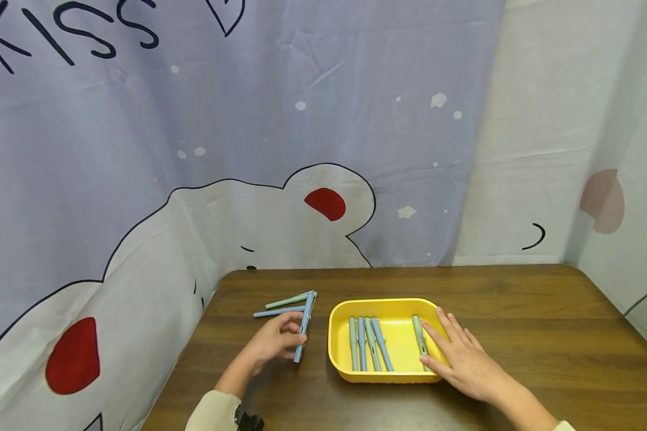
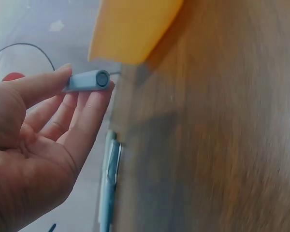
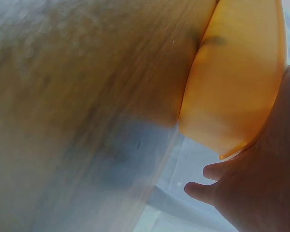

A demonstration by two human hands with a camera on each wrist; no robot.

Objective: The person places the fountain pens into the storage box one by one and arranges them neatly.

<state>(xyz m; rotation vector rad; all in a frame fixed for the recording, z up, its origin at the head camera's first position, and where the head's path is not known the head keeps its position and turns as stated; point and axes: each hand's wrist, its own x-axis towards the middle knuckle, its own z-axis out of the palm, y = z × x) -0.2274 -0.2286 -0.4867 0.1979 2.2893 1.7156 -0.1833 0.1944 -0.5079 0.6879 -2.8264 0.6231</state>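
My left hand (image 1: 275, 342) pinches a blue pen (image 1: 304, 329) between thumb and fingers, left of the yellow tray (image 1: 383, 378). In the left wrist view the round end of this blue pen (image 2: 89, 80) points toward the camera. My right hand (image 1: 463, 362) lies over the tray's right rim with its fingers extended. Its thumb and index fingertip are beside a green pen (image 1: 419, 335) inside the tray; whether they touch it I cannot tell. The right wrist view shows the hand (image 3: 261, 188) against the tray's outer wall (image 3: 232, 82), with the pen hidden.
Several green and blue pens (image 1: 369, 344) lie side by side in the tray's left half. On the table (image 1: 544, 335), behind my left hand, are a green pen (image 1: 286, 301) and a blue pen (image 1: 277, 312). A printed curtain (image 1: 323, 131) hangs behind the table.
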